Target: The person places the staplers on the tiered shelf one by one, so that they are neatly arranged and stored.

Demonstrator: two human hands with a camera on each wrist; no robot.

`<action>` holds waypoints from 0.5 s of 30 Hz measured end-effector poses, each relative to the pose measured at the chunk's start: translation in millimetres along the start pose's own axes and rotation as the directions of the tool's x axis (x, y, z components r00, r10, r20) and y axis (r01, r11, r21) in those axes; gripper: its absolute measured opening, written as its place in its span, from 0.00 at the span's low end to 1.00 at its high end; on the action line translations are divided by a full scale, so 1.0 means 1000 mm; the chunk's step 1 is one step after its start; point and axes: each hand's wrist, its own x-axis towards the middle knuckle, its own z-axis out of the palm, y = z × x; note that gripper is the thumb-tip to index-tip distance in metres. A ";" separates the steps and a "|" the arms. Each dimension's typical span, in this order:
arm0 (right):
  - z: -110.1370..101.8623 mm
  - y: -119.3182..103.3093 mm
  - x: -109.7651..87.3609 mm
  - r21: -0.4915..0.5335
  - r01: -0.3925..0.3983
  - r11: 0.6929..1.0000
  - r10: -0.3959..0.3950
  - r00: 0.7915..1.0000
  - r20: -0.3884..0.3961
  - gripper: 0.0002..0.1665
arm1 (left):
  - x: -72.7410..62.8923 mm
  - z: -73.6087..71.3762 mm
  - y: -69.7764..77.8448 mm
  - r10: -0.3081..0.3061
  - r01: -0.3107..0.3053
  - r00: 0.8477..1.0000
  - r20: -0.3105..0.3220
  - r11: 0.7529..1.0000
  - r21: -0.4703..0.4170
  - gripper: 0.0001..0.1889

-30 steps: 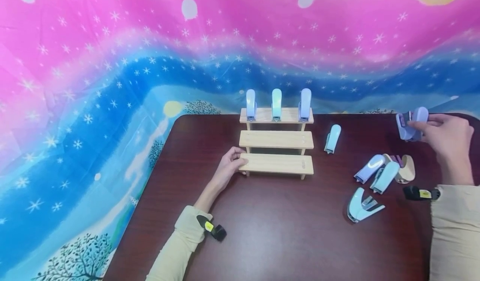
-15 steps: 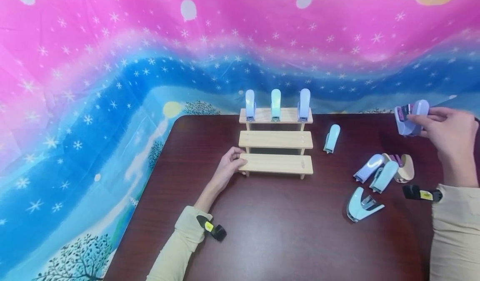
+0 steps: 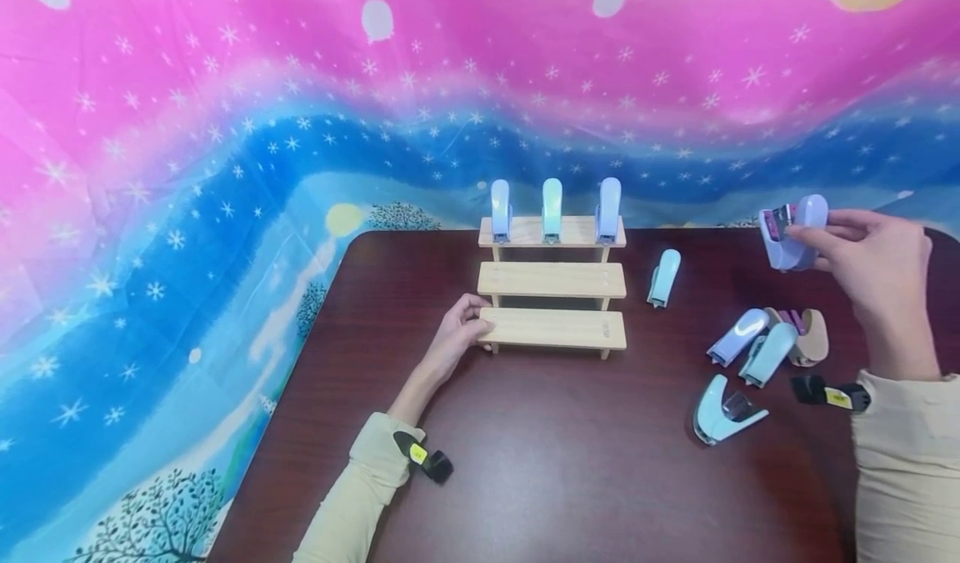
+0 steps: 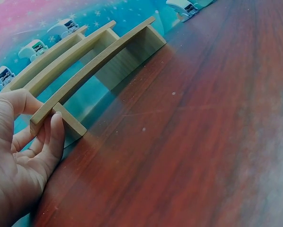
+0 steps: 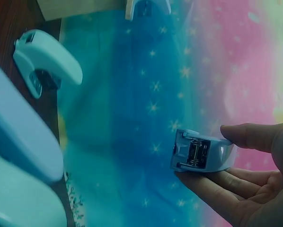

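Observation:
My left hand (image 3: 452, 336) pinches the left end of the lowest step of a three-step wooden rack (image 3: 551, 328); in the left wrist view the thumb lies against its leg. Up in the air at the right, my right hand (image 3: 877, 271) holds a purple stapler (image 3: 806, 233) between thumb and fingers. Three staplers stand on the top step: a lavender one (image 3: 500, 211), a mint one (image 3: 552, 211) and a purple one (image 3: 609, 210). A light-blue stapler (image 3: 664, 278) stands on the table, right of the rack.
Below my right hand sit a lavender stapler (image 3: 738, 337), a mint stapler (image 3: 769, 354) and a beige stapler (image 3: 810, 338), close together. Nearer the front, a mint stapler (image 3: 723, 413) lies on its side. A patterned cloth (image 3: 480, 71) hangs behind the dark table (image 3: 570, 463).
My right hand has lifted the purple stapler, then carried it a little to the left. The left hand stays on the rack, and the other staplers have not moved.

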 end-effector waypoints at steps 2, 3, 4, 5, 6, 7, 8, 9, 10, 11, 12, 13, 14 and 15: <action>0.003 -0.004 -0.004 -0.021 0.013 1.000 -0.013 1.000 0.008 0.42 | 0.000 0.000 0.001 0.002 -0.002 1.000 -0.002 1.000 -0.001 0.18; 0.004 -0.006 -0.006 -0.030 0.019 0.999 -0.019 1.000 0.014 0.42 | 0.000 0.000 0.001 0.002 -0.002 1.000 -0.001 1.000 -0.004 0.18; 0.006 -0.007 -0.007 -0.038 0.026 0.999 -0.025 0.999 0.023 0.42 | 0.000 0.001 0.001 0.002 -0.002 1.000 -0.003 1.000 -0.004 0.18; 0.008 -0.009 -0.009 -0.055 0.033 0.998 -0.031 0.999 0.030 0.43 | 0.001 0.001 0.001 0.001 -0.001 1.000 -0.004 1.000 -0.005 0.18; 0.009 -0.010 -0.010 -0.072 0.041 0.997 -0.039 0.999 0.038 0.43 | 0.001 0.000 0.001 0.001 -0.001 1.000 -0.005 1.000 -0.004 0.18; 0.011 -0.011 -0.012 -0.086 0.049 0.995 -0.045 0.998 0.044 0.43 | 0.001 0.000 0.000 -0.001 0.001 1.000 -0.005 1.000 -0.002 0.18; 0.012 -0.012 -0.013 -0.097 0.055 0.994 -0.050 0.997 0.052 0.44 | 0.001 0.000 0.000 -0.001 0.001 1.000 -0.005 1.000 0.001 0.18; 0.013 -0.013 -0.014 -0.094 0.061 0.994 -0.055 0.996 0.065 0.44 | 0.001 0.000 0.000 -0.001 0.001 1.000 -0.004 1.000 0.002 0.18; 0.014 -0.014 -0.015 -0.097 0.070 0.993 -0.062 0.995 0.078 0.45 | 0.001 0.000 0.000 -0.002 0.002 1.000 -0.005 1.000 0.006 0.18; 0.015 -0.015 -0.016 -0.097 0.077 0.992 -0.069 0.994 0.090 0.45 | 0.001 0.000 0.000 -0.005 0.005 1.000 -0.006 1.000 0.007 0.18; 0.016 -0.016 -0.017 -0.089 0.083 0.993 -0.074 0.992 0.105 0.45 | 0.001 0.000 0.000 -0.007 0.007 1.000 -0.007 1.000 0.010 0.18; 0.017 -0.017 -0.017 -0.081 0.088 0.993 -0.078 0.990 0.116 0.44 | 0.001 0.000 0.000 -0.007 0.007 1.000 -0.007 1.000 0.011 0.18; 0.017 -0.018 -0.018 -0.073 0.094 0.993 -0.085 0.988 0.128 0.44 | 0.001 0.001 0.000 -0.006 0.006 1.000 -0.008 1.000 0.012 0.18; 0.019 -0.018 -0.019 -0.066 0.102 0.993 -0.092 0.986 0.139 0.44 | 0.001 0.001 0.001 -0.004 0.004 1.000 -0.008 1.000 0.011 0.18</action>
